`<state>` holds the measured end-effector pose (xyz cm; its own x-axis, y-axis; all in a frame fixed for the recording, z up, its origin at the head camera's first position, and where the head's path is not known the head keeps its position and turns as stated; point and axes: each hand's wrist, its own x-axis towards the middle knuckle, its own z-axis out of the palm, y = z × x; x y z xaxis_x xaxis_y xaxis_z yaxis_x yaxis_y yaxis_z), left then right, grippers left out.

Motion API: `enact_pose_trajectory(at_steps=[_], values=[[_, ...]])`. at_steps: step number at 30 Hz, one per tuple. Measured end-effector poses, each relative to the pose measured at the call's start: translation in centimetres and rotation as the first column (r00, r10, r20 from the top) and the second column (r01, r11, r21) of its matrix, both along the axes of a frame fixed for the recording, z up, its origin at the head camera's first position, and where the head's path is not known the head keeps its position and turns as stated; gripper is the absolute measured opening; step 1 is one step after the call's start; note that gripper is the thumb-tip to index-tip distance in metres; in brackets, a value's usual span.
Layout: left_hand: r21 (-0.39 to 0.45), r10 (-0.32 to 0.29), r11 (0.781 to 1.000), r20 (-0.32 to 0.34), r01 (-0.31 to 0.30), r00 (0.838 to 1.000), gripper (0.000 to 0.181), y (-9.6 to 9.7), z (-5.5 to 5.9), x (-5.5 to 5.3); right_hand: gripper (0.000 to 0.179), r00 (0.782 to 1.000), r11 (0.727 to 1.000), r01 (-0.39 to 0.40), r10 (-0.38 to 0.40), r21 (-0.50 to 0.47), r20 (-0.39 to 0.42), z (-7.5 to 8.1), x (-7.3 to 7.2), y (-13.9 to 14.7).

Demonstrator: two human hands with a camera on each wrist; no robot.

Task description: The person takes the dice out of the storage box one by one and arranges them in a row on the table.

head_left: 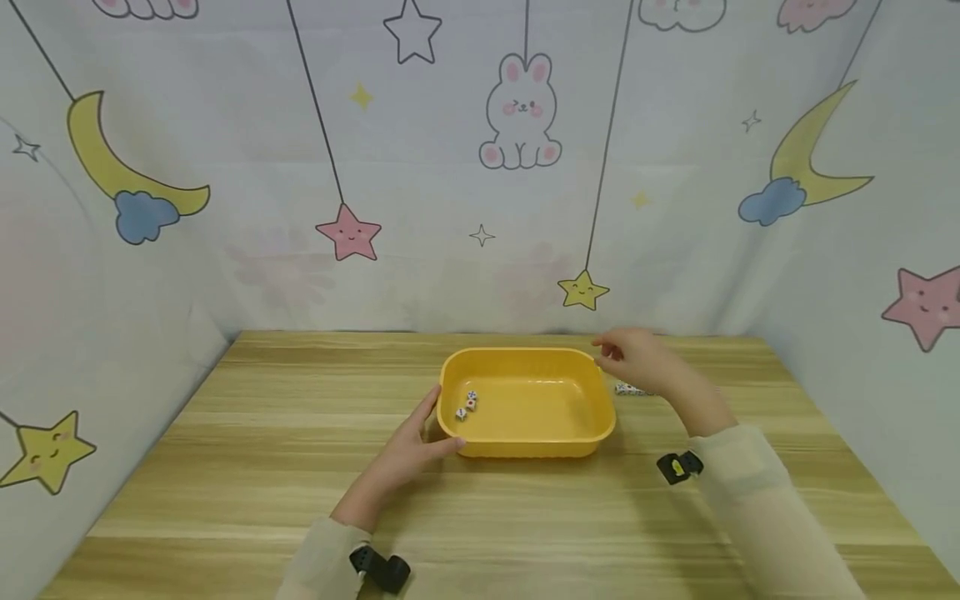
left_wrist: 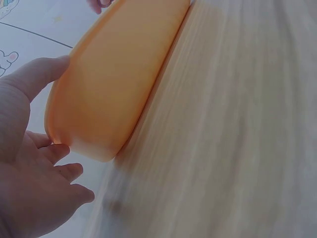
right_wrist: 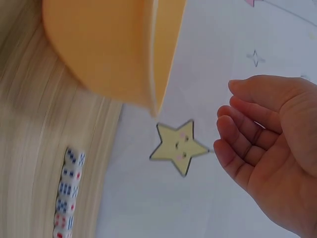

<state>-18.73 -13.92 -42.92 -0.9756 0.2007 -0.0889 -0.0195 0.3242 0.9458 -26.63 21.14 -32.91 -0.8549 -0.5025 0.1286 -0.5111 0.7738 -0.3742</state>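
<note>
A yellow plastic basin (head_left: 525,450) stands on the table, and three white dice (head_left: 471,405) lie inside near its left end. My left hand (head_left: 408,454) rests against the basin's left corner from outside, thumb at the front rim and fingers along the end wall. In the left wrist view those fingers are spread beside the basin wall (left_wrist: 114,84). Above the basin's back right rim is my right hand (head_left: 637,358), its fingers loosely bent. The right wrist view shows nothing in that hand (right_wrist: 277,144), which is apart from the basin.
To the right of the basin, a row of several white dice (right_wrist: 64,191) with coloured dots lies on the wooden table (head_left: 315,417), partly hidden by the right hand and forearm in the head view. A patterned white curtain (head_left: 450,192) hangs behind the table and along both sides.
</note>
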Motion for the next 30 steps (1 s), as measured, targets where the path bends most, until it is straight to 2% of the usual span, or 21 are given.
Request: enact_pose_trajectory(at_steps=[9, 15, 25, 30], values=[[-0.008, -0.005, 1.0, -0.012, 0.005, 1.0, 0.095, 0.1, 0.0, -0.2, 0.026, 0.996, 0.996, -0.089, 0.089, -0.001, -0.012, 0.0, 0.0, -4.1], [0.0, -0.002, 1.0, -0.01, 0.002, 1.0, 0.095, 0.1, 0.0, -0.2, 0.028, 0.991, 0.991, -0.133, 0.132, -0.009, -0.013, -0.6, 0.0, -6.7], [0.002, 0.003, 1.0, -0.014, -0.003, 1.0, 0.096, -0.1, -0.3, -0.3, 0.029, 0.981, 0.982, -0.188, 0.188, 0.003, 0.055, -2.3, -0.4, -10.2], [0.0, 0.008, 1.0, -0.011, -0.008, 1.0, 0.095, -0.1, -0.4, -0.2, 0.028, 0.976, 0.982, -0.188, 0.184, 0.024, 0.118, -3.6, -0.4, -11.9]])
